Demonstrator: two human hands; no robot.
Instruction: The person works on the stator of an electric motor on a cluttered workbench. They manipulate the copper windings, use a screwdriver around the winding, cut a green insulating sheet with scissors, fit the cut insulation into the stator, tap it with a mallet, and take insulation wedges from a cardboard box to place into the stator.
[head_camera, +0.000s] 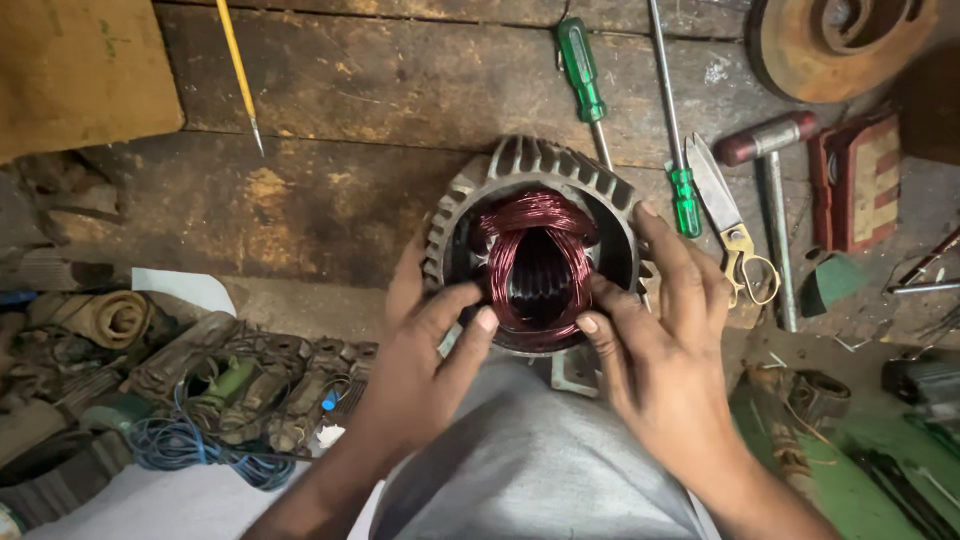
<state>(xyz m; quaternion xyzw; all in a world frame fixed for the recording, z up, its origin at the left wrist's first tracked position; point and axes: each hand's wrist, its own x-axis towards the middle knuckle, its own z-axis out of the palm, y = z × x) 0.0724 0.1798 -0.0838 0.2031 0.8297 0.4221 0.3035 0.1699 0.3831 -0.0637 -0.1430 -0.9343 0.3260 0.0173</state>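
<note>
I logged both hands on the finned motor stator (520, 170), propped against my lap. Left hand (425, 370) and right hand (665, 340) pressed fingertips, spread apart, onto the copper winding (535, 225) between them. Step, I judged: seating coils; next needs even pressure.

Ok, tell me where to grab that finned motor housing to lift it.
Take the motor housing by its ribbed outer wall, one hand from each side. The fins probably give purchase, and the open end faces up with the copper winding filling the bore, where both thumbs press now, so keep fingers off it.
</note>
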